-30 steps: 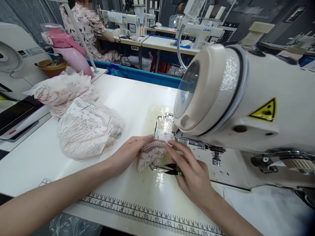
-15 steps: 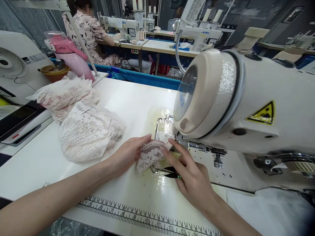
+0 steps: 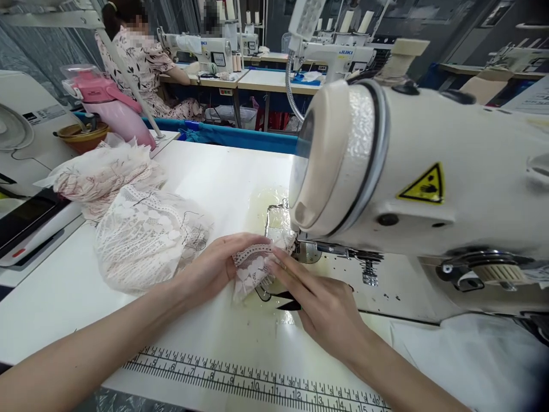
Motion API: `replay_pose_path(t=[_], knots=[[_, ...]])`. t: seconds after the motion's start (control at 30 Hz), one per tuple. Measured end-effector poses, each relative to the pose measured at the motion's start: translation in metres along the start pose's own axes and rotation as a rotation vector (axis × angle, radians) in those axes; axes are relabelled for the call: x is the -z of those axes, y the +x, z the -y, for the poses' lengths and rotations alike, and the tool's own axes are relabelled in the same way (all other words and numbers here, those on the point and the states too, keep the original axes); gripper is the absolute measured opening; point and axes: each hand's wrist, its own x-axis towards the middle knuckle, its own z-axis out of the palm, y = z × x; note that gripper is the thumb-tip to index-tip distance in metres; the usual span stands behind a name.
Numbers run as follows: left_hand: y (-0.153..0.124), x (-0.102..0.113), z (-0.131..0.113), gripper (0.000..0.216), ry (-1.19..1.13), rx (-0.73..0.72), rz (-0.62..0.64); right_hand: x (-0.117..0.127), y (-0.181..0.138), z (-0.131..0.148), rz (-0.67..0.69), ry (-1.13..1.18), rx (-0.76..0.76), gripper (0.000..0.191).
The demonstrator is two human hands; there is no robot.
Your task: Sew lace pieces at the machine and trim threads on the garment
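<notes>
A small white lace piece (image 3: 254, 264) with a scalloped, beaded-looking edge lies at the needle area of the sewing machine (image 3: 343, 166). My left hand (image 3: 217, 260) pinches its left side, thumb on top along the edge. My right hand (image 3: 319, 292) is on its right side, index and middle fingers together and pressed on the lace. Dark pointed blades, like thread snips (image 3: 288, 301), stick out from under my right hand; whether it grips them is hidden. The machine head hides the needle. A larger white lace piece (image 3: 146, 237) lies left of my hands.
A bundle of lace with reddish threads (image 3: 107, 174), a pink bottle (image 3: 114, 111) and a phone (image 3: 28, 220) are at the left. A ruler strip (image 3: 257, 380) runs along the front edge. White cloth (image 3: 463, 355) lies front right. A person (image 3: 137, 63) sits beyond.
The view has shifted, so the machine and table appear further left. My right index and middle fingers have drawn together and lie flatter on the lace. My left hand keeps its pinch.
</notes>
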Motion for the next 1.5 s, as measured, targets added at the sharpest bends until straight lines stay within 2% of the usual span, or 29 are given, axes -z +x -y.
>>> replay_pose_path(t=[0.17,0.4,0.6,1.33,1.5], knots=[[0.006,-0.006,-0.005,0.034,0.113,0.1,-0.009,-0.006,0.001,0.003,-0.001,-0.024,0.042,0.073],[0.005,-0.011,-0.007,0.027,0.087,0.081,-0.003,-0.008,-0.001,0.003,0.053,-0.043,0.035,0.076],[0.003,-0.01,-0.006,0.024,0.005,0.101,-0.073,-0.007,-0.001,0.004,0.157,-0.056,0.032,0.076],[0.005,-0.01,-0.005,0.019,-0.019,0.108,-0.09,-0.01,0.0,0.004,0.185,-0.058,0.007,0.075],[0.005,-0.01,-0.005,0.02,0.003,0.128,-0.13,-0.01,0.0,0.005,0.203,-0.063,0.003,0.075]])
